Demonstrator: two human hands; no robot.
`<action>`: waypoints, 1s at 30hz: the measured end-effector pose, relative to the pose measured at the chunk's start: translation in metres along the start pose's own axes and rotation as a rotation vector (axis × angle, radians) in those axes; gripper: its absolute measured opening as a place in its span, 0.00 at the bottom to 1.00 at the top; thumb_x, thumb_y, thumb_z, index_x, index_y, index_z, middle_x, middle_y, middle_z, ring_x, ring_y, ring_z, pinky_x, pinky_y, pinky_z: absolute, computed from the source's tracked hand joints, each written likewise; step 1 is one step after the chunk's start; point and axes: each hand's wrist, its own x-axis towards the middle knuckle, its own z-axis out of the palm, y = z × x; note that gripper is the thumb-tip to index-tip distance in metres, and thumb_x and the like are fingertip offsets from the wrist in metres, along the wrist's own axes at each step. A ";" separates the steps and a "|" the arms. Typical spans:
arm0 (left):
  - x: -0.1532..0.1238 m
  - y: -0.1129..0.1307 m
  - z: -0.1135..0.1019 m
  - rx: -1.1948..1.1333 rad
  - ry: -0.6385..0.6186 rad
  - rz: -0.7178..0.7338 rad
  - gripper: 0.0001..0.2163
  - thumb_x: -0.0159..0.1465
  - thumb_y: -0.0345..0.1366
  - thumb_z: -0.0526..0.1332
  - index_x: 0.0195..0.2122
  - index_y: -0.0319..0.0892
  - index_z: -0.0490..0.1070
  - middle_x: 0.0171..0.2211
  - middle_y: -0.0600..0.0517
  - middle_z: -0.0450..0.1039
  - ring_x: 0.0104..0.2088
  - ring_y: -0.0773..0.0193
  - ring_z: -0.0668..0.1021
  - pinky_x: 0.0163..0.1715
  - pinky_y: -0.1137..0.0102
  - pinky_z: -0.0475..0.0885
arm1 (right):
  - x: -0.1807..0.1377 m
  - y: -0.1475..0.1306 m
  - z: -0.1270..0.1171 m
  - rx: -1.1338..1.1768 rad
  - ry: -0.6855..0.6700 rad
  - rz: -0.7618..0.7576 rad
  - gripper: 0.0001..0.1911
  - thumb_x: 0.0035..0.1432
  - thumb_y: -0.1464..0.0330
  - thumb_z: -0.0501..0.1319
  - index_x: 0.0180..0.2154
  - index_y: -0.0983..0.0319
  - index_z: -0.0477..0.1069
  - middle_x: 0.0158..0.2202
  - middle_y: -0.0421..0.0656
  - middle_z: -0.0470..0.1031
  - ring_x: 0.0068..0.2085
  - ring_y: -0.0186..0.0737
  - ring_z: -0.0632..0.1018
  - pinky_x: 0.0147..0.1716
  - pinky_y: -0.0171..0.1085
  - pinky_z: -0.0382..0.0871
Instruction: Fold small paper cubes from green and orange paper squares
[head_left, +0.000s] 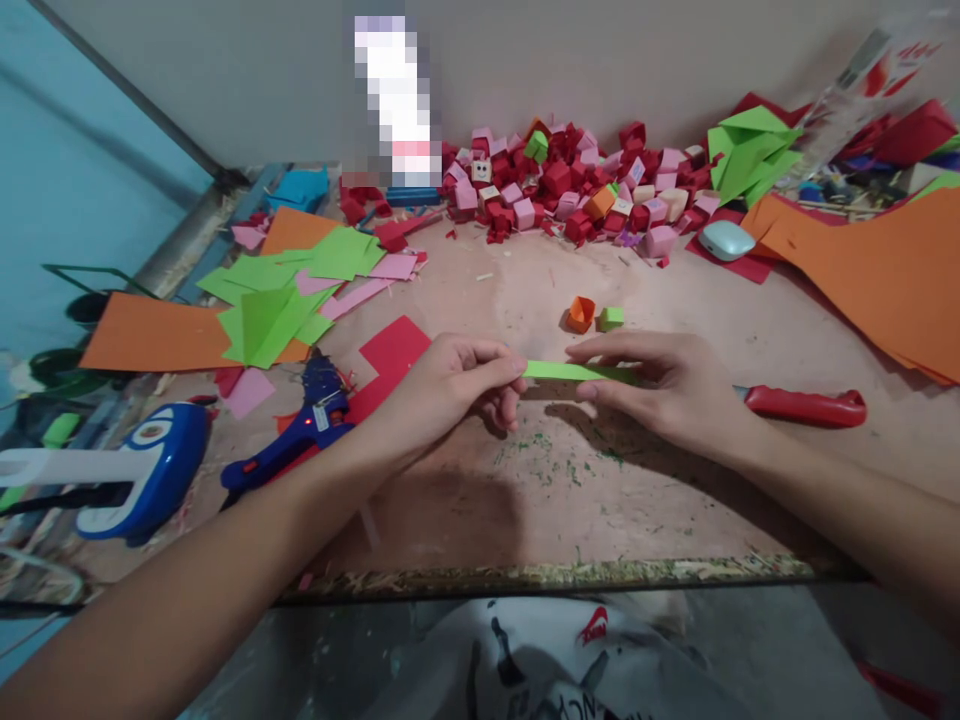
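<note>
A narrow light-green paper strip (553, 371) is stretched between my two hands above the table. My left hand (469, 378) pinches its left end between thumb and fingers. On the other side, my right hand (664, 385) has the strip between thumb and fingers, and its far end is hidden in that hand. Just beyond the right hand sit a small open orange paper box (580, 315) and a small green paper cube (611, 318). A red-handled knife (806, 405) lies to the right, its blade mostly hidden behind the right hand.
A blue glue gun (300, 440) with a lit red light and a blue-and-white device (154, 470) stand left. Green sheets (270, 300) and orange sheets (870, 270) flank the work area. Many red and pink paper cubes (559, 180) pile along the wall, near a pale earbud case (726, 241).
</note>
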 end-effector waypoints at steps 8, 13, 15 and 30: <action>-0.010 0.007 0.000 0.766 0.133 0.192 0.19 0.71 0.45 0.64 0.24 0.42 0.70 0.21 0.54 0.69 0.23 0.66 0.70 0.25 0.70 0.62 | 0.000 0.001 -0.003 -0.203 0.104 -0.105 0.08 0.68 0.65 0.67 0.44 0.54 0.87 0.44 0.44 0.87 0.44 0.50 0.86 0.46 0.49 0.81; -0.001 0.013 -0.004 1.119 0.265 0.588 0.09 0.72 0.41 0.65 0.48 0.44 0.80 0.48 0.47 0.81 0.49 0.55 0.81 0.48 0.63 0.75 | 0.013 0.010 -0.017 -0.355 0.241 -0.127 0.10 0.65 0.67 0.66 0.46 0.55 0.85 0.49 0.46 0.86 0.50 0.54 0.84 0.53 0.55 0.79; 0.013 0.020 -0.001 1.176 0.189 0.671 0.09 0.73 0.34 0.61 0.51 0.43 0.79 0.52 0.46 0.80 0.53 0.54 0.81 0.55 0.60 0.76 | 0.018 0.017 -0.021 -0.448 0.219 -0.143 0.14 0.63 0.68 0.66 0.51 0.56 0.84 0.52 0.48 0.85 0.55 0.57 0.82 0.57 0.58 0.76; 0.050 0.019 0.018 1.515 0.127 0.979 0.11 0.77 0.34 0.59 0.55 0.36 0.78 0.73 0.34 0.64 0.71 0.43 0.70 0.65 0.48 0.71 | 0.009 0.012 -0.010 -0.196 0.121 -0.132 0.24 0.66 0.64 0.69 0.63 0.56 0.77 0.58 0.51 0.82 0.50 0.53 0.84 0.50 0.54 0.82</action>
